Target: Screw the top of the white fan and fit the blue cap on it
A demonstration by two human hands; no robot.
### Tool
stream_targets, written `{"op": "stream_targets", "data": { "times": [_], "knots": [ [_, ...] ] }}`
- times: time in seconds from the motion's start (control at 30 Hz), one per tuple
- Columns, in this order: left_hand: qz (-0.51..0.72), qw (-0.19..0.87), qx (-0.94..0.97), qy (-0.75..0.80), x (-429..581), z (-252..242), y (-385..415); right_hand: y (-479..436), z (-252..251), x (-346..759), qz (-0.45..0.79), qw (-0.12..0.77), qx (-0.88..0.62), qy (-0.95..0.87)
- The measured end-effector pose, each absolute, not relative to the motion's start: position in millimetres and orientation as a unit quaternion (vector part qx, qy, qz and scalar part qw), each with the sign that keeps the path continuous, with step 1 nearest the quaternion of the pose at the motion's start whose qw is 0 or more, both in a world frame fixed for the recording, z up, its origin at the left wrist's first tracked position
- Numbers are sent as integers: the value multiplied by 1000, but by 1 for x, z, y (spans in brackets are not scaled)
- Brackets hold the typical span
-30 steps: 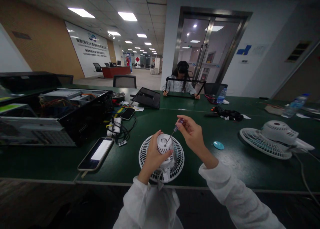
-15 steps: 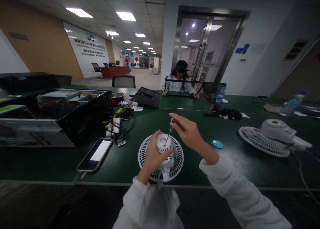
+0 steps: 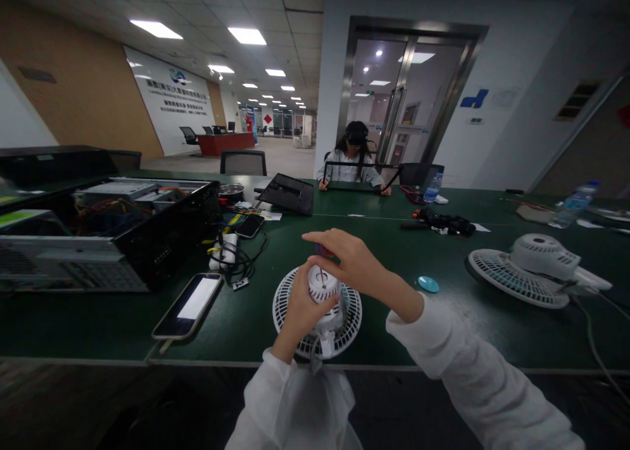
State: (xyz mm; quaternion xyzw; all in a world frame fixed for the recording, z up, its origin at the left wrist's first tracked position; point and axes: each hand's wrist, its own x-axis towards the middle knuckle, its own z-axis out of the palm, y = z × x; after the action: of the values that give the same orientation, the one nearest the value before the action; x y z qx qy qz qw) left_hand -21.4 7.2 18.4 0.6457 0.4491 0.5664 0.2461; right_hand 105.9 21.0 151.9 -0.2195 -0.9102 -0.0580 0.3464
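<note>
The screwdriver (image 3: 321, 248) is held in the right grip (image 3: 357, 261), whose thumb and fingers are closed around the purple handle; most of the handle is hidden by the fingers. The motor housing (image 3: 322, 295) is clasped by the left grip (image 3: 299, 306), with fingers along one side and the thumb spread across the front. Compared with a moment ago, the right grip has been brought across, above the left, and the shaft has been turned from a slant to nearly upright over the housing's top. By this, the driver seems better lined up for turning, though whether a screw is engaged cannot be told.

The housing is set on the white fan grille (image 3: 353, 309), which is laid flat near the front edge of the green counter (image 3: 388, 348). To the right, a turquoise disc (image 3: 428, 284) is placed apart, and beyond it a second fan (image 3: 544, 256) is laid down. To the left, a smartphone (image 3: 189, 306) with a lit screen is seen, then an opened computer case (image 3: 167, 237). Across the counter, a black frame (image 3: 378, 166) is held by another person (image 3: 338, 156).
</note>
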Motion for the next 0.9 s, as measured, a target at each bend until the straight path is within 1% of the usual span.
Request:
{"op": "stream_targets", "data": {
  "times": [0.07,0.13,0.23,0.33,0.4,0.53,0.6,0.7,0.83,0.9],
  "knots": [
    [568,247,646,446,-21,20,6,22,148,105,-70,380,-238,-891],
    [568,252,647,443,-21,22,5,22,147,106,-55,408,-245,-878],
    [567,262,644,443,-22,24,5,22,147,108,-13,431,-239,-870],
    [565,261,642,448,-22,24,4,23,146,109,-15,448,-240,-861],
    [565,261,642,448,-22,24,4,24,146,109,-18,450,-244,-859],
    [565,266,640,448,-21,24,4,25,147,109,21,425,-261,-866],
    [567,265,639,448,-21,24,4,24,148,109,19,420,-276,-864],
    [567,261,638,450,-21,25,4,24,148,109,-1,428,-296,-854],
    [564,266,639,450,-21,25,3,22,147,111,50,431,-298,-850],
    [566,270,638,447,-21,26,3,22,146,112,52,445,-306,-840]
  ]
}}
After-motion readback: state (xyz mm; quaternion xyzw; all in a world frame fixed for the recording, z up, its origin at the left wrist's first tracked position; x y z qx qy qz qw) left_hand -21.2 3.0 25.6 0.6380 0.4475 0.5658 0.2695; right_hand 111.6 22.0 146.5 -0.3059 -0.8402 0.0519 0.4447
